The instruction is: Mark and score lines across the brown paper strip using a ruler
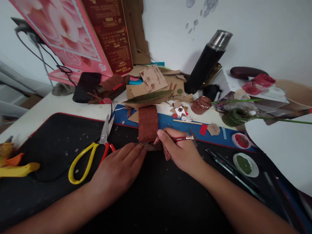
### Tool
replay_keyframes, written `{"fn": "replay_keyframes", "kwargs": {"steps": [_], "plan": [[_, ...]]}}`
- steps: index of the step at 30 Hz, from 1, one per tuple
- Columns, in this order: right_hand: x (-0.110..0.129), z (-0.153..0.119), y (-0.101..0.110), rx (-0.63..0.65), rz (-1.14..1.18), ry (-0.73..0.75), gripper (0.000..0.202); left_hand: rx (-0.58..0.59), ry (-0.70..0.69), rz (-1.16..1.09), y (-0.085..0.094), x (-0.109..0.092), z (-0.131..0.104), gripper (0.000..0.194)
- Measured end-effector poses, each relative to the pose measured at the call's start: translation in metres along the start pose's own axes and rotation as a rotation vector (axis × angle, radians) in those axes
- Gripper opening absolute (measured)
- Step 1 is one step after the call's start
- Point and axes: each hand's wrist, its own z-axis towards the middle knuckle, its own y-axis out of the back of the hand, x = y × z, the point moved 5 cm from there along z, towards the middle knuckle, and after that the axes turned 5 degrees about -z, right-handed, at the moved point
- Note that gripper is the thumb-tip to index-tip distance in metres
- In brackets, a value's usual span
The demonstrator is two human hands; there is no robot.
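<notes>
Black matting (156, 195) bears a brown rectangular strip (148, 123) pointing away from flattened left hand (119, 165) and right hand (180, 150) pinching a dark-red pencil (182, 138).

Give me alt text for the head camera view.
A person's right hand holds a red pencil by the near edge of a brown panel; the left hand lies beside it over a black mat. Scissors lie left; a lid of green paint sits right.

Scene dimly, softly lit; faint shadow cast on white wall (165, 35), left of black flask (203, 65). Detail mostly lost in black mat (156, 198). Frame edges stretched and softened (corners darkened too).
</notes>
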Motion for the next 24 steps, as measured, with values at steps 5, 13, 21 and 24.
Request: {"fn": "replay_keyframes", "kwargs": {"steps": [5, 13, 21, 24], "plan": [[0.003, -0.003, 0.001, -0.004, -0.008, 0.009, 0.043, 0.011, 0.02, -0.024, -0.001, 0.002, -0.002, 0.036], [-0.006, 0.003, 0.022, -0.169, 0.274, -0.046, 0.043, 0.002, -0.002, 0.03, 0.002, -0.001, 0.002, 0.035], [-0.009, 0.006, 0.025, -0.169, 0.264, -0.064, 0.046, 0.008, -0.005, 0.025, 0.0, -0.002, 0.0, 0.035], [-0.008, 0.005, 0.024, -0.163, 0.254, -0.062, 0.047, -0.011, -0.005, 0.033, 0.001, -0.002, 0.001, 0.035]]}}
